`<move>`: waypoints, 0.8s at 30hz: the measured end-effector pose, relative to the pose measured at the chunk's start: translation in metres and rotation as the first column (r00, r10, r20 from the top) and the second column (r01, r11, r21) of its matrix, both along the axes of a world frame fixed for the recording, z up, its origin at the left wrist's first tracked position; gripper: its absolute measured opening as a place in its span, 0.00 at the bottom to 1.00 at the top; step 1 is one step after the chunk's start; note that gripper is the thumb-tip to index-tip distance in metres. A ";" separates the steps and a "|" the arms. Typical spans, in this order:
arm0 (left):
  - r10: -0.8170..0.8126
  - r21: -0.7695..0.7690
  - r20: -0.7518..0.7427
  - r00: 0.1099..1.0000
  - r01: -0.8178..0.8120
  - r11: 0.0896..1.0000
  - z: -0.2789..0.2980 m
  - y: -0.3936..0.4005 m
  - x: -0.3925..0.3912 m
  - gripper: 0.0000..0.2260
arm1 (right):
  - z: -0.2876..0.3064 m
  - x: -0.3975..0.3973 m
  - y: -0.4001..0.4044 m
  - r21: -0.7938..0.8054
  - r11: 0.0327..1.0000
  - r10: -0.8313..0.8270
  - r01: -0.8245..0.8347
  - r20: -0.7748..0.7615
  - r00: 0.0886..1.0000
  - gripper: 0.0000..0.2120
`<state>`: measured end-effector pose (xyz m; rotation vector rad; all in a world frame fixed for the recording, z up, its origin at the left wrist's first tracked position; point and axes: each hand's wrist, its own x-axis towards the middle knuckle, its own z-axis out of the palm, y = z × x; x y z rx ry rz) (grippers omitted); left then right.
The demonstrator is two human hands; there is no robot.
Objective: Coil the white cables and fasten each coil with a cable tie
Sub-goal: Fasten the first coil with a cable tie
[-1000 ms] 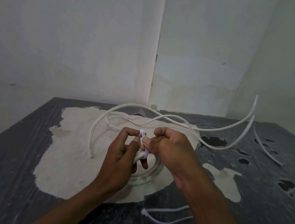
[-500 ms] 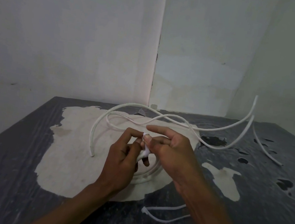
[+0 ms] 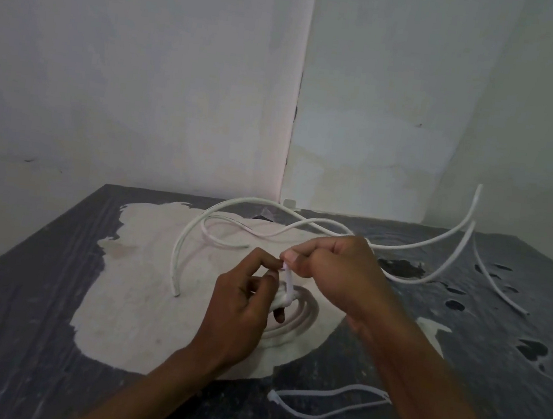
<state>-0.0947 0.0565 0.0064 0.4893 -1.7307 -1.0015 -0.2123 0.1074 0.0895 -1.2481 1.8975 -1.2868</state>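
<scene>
A coil of white cable (image 3: 305, 310) lies on the table's pale patch, partly hidden behind my hands. A white cable tie (image 3: 289, 285) loops around the coil's near side. My left hand (image 3: 239, 308) grips the coil where the tie wraps it. My right hand (image 3: 333, 271) pinches the tie's upper end between thumb and forefinger, just above the coil. Loose white cables (image 3: 232, 218) arch over the table behind my hands, and another loose white cable (image 3: 435, 258) sweeps up to the right.
Spare white cable ties (image 3: 325, 401) lie on the dark table (image 3: 12, 334) near its front edge, under my right forearm. A short white cable piece (image 3: 497, 289) lies at the right. Walls meet in a corner behind the table.
My right hand has closed its fingers again and pulled the tie's end up and to the right. My left hand stays on the coil.
</scene>
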 end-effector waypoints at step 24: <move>0.149 -0.066 -0.005 0.989 -0.149 0.987 0.000 -0.017 -0.008 0.12 | -0.036 0.014 0.038 -0.418 0.876 -0.044 -0.242 -0.568 0.822 0.05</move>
